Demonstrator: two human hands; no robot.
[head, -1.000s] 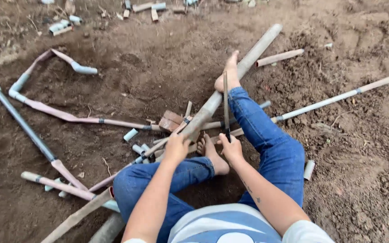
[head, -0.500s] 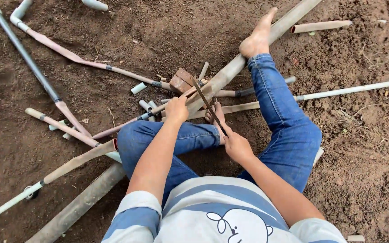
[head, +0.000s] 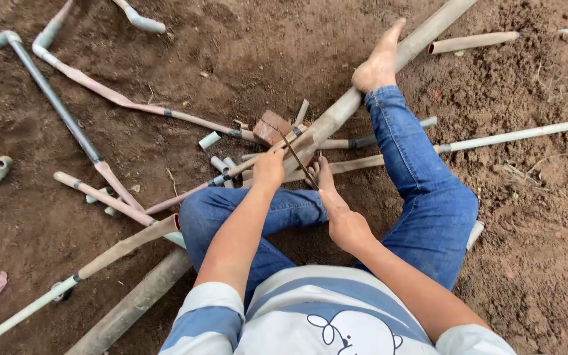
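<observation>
I sit on bare soil in blue jeans with both bare feet forward. A thick grey pipe [head: 363,85] runs diagonally from the upper right to my hands, pinned under one foot [head: 377,62]. My left hand [head: 269,169] grips the near end of that pipe. My right hand [head: 346,222] is closed on the handle of a thin dark saw blade [head: 294,154], which lies slanted across the pipe near my left hand. A reddish brick [head: 271,125] sits just beyond the pipe's end.
Many dirty pipes lie around: a long grey one with an elbow [head: 47,92] at upper left, pinkish jointed lengths [head: 119,98], a white pipe [head: 514,135] at right, short cut pieces [head: 210,140] near the brick, and a thick pipe [head: 133,302] at my lower left.
One second ago the saw stood upright in my right hand; it has since tilted down across the pipe and slid a little further along. The camera has shifted, so the scene sits slightly lower in view.
</observation>
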